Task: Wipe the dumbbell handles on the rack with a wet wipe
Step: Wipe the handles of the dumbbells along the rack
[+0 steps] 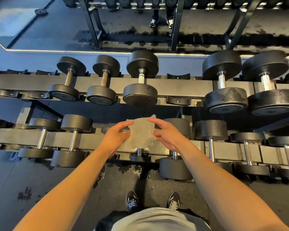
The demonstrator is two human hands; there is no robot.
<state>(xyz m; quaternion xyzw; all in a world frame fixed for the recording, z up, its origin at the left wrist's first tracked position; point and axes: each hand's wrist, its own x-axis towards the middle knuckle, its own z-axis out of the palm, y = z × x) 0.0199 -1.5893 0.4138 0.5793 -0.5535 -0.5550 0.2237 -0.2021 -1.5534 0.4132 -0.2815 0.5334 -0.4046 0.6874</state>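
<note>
Grey wipe: wet wipe (pixel 141 135) spread flat between both hands, held above lower rack (pixel 97 139) tier, touching no handle
left hand (pixel 114 137): fingertips pinch wipe's left edge
right hand (pixel 168 135): fingertips pinch right edge
dumbbells: two tiers, chrome handles, two upper-left handles (pixel 68 78) rusty brown
progress: likely unfolding wipe; can't tell which handles are wiped, most seem left
next: probably handle (pixel 139 151) right under wipe

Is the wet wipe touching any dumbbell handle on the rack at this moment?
Cannot tell. In the head view, both hands, left hand and right hand, hold the wet wipe spread over the lower rack, and it hides the handle beneath.
</note>
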